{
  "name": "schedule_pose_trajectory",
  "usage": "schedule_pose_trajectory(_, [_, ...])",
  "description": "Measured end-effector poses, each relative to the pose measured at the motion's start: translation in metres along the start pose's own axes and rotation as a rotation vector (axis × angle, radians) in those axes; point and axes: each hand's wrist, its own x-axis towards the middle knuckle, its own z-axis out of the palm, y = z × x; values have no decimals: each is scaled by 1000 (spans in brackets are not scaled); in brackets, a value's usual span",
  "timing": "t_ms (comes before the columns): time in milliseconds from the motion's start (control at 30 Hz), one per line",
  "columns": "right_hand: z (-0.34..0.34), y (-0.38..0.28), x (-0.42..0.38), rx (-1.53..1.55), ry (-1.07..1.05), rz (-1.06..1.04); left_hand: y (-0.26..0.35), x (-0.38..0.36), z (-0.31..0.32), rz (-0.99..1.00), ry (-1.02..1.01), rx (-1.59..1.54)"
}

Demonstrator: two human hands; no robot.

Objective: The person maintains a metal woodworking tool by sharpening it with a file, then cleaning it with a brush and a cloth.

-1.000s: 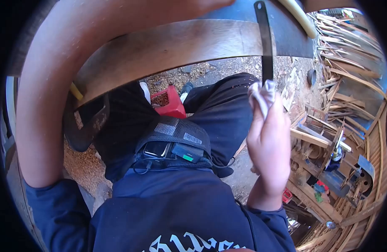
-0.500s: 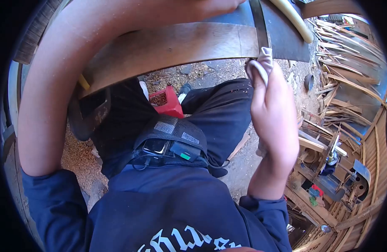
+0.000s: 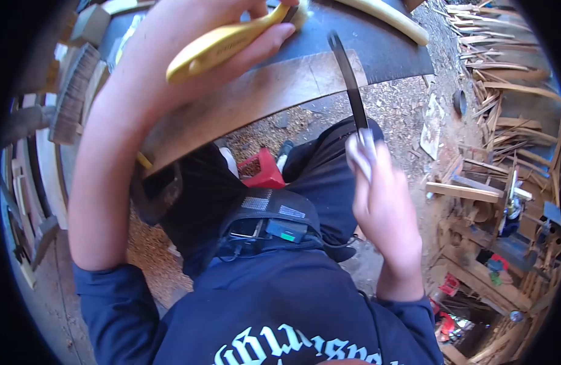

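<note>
My left hand [image 3: 265,30], near the top of the view, is closed around a paintbrush with a yellow handle [image 3: 216,50]. The brush's pale bristles [image 3: 301,17] point away to the upper right. My right hand [image 3: 381,194] is closed over a crumpled light cloth [image 3: 362,152], which wraps the lower end of a long, thin dark strip [image 3: 351,91]. The strip's free end reaches up over the right end of a brown wooden board [image 3: 262,91]. Motion blurs the right hand and cloth slightly.
The board lies along the near edge of a dark blue work surface [image 3: 390,58], with a pale curved piece [image 3: 387,19] at the back. Wood shavings cover the ground [image 3: 152,255]. A red container [image 3: 265,170] sits between my legs. Wood strips [image 3: 518,100] are piled at right.
My right hand has moved down toward my body, drawing the dark strip away from the work surface. My left hand, earlier mostly out of frame, now shows the paintbrush. The view has shifted.
</note>
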Motion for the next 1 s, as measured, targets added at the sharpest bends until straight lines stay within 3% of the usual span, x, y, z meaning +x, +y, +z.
schedule_pose_trajectory(33, [-2,11,-20,75,-14,-12,23,0,-8,-1,39,151])
schedule_pose_trajectory(133, [-17,45,-69,383,-186,-15,20,-2,-10,1,13,91])
schedule_pose_trajectory(233, [5,96,-110,796,-66,-12,31,-1,-21,-129,-64,131])
schedule_pose_trajectory(300, [27,105,-102,1119,119,265,43,-1,-29,-212,-130,143])
schedule_pose_trajectory(367, [64,134,-90,1022,256,380,57,-3,-36,-338,-169,99])
schedule_pose_trajectory(500, [107,166,-73,906,229,476,71,16,-11,-334,-145,93])
schedule_pose_trajectory(600, [105,174,-62,951,213,507,65,37,13,-128,-146,109])
schedule_pose_trajectory(633, [101,176,-59,959,200,510,60,43,15,-192,-187,69])
schedule_pose_trajectory(800, [100,194,-56,1162,106,472,96,52,3,-38,-239,-90])
schedule_pose_trajectory(833, [101,195,-56,1212,92,468,99,47,6,65,-128,22])
schedule_pose_trajectory(900, [100,192,-56,1255,93,477,100,37,6,42,-27,413])
schedule_pose_trajectory(967, [105,194,-52,1214,78,470,103,19,14,-29,-189,517])
schedule_pose_trajectory(1000, [101,191,-51,1194,57,449,101,8,26,223,-134,570])
